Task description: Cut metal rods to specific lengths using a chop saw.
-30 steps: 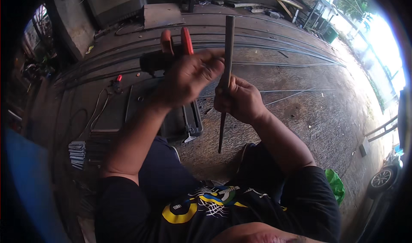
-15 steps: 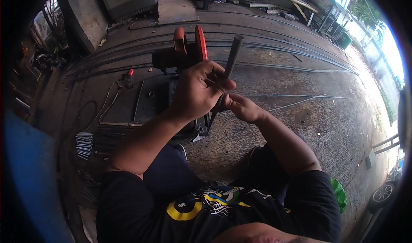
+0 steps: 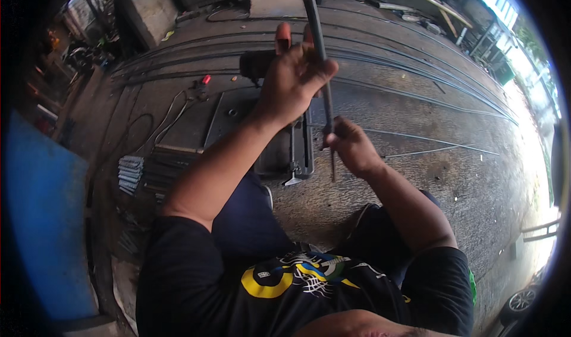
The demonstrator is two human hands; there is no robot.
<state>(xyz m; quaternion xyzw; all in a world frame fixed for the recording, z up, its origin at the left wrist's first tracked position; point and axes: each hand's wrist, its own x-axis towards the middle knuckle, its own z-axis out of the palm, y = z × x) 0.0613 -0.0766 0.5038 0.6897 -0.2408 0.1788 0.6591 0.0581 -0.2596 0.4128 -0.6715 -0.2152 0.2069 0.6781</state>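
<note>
A dark metal tube [image 3: 316,27] stands nearly upright in front of me. My left hand [image 3: 291,81] is closed around its middle, thumb lying across it. Lower down, my right hand [image 3: 354,146] grips the bottom end between thumb and fingers. A thinner rod [image 3: 333,169] sticks out below my right hand; whether it runs inside the tube or beside it I cannot tell. Behind my left hand is a cut-off saw with a red-orange handle [image 3: 283,39], partly hidden. Its dark base [image 3: 304,169] with a clamp screw [image 3: 292,149] rests on the floor beneath my hands.
Long metal rods [image 3: 404,63] stretch across the floor beyond the saw. To the left lie a bundle of short cut rods [image 3: 130,173], a cable [image 3: 169,114] and a small red item [image 3: 206,79]. A blue panel [image 3: 47,218] stands at far left, a wheel [image 3: 521,301] at lower right.
My hands have moved apart along the tube: the left is higher, the right lower. The tube's top has risen and tilts slightly left now. The whole view has shifted a little.
</note>
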